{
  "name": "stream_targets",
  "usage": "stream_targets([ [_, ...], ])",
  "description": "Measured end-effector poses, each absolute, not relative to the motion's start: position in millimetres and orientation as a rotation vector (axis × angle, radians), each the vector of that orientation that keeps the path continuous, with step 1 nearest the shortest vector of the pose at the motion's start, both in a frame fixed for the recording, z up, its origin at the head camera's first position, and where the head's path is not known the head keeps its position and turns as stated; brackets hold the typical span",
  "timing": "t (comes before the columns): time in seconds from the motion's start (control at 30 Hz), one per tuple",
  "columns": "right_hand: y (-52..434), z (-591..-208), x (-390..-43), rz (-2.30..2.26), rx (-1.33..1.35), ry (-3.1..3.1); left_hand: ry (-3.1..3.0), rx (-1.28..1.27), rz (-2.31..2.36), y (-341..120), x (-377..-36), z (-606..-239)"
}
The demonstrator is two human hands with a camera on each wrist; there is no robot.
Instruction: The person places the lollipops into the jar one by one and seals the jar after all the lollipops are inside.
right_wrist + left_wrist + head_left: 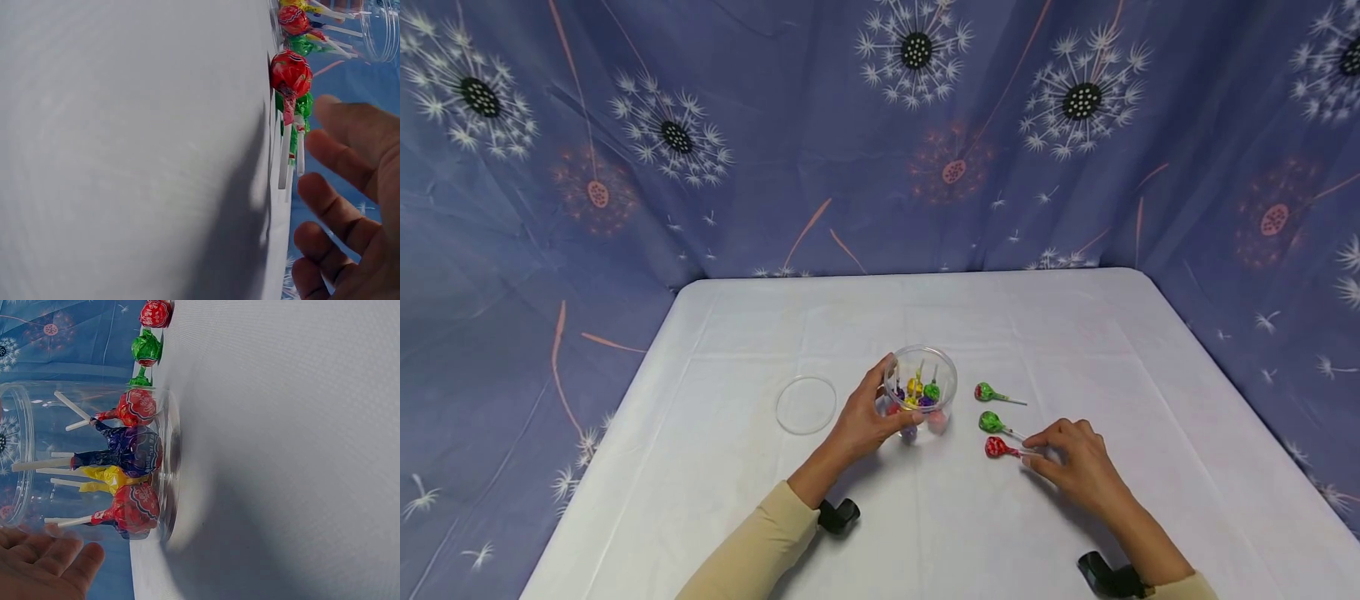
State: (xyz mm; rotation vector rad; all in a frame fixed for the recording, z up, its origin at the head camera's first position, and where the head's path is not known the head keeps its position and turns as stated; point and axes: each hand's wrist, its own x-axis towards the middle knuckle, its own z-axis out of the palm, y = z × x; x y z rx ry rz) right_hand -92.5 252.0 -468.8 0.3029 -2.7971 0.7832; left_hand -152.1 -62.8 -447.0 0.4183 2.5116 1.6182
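A clear plastic jar (953, 390) stands on the table with several wrapped lollipops (139, 453) inside, stick ends up, in red, purple, yellow and green. My left hand (868, 417) holds it from the left, thumb across the near side and fingers behind. To the jar's right lie a red lollipop (996, 447) and two green lollipops (990, 422), their sticks pointing right. My right hand (1078, 467) is at the stick end of the red one, thumb and forefinger spread around it. In the right wrist view those fingers are apart and hold nothing.
A clear round lid (806, 405) lies flat left of the jar. White cloth covers the table (737, 483). A blue curtain (820, 167) with dandelion prints hangs behind and at both sides. Black wrist cameras (838, 517) sit under both forearms.
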Motion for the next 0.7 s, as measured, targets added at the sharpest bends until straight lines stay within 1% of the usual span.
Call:
stream_targets([
  [0.3, 257.3, -476.6, -97.2, 0.828, 0.252, -2.881, 2.506, 0.431, 1.639, -63.6, -152.6, -447.9],
  [0.7, 258.2, -489.6, -98.6, 0.762, 0.301, -2.787, 2.505, 0.412, 1.639, -62.4, -150.1, -446.6],
])
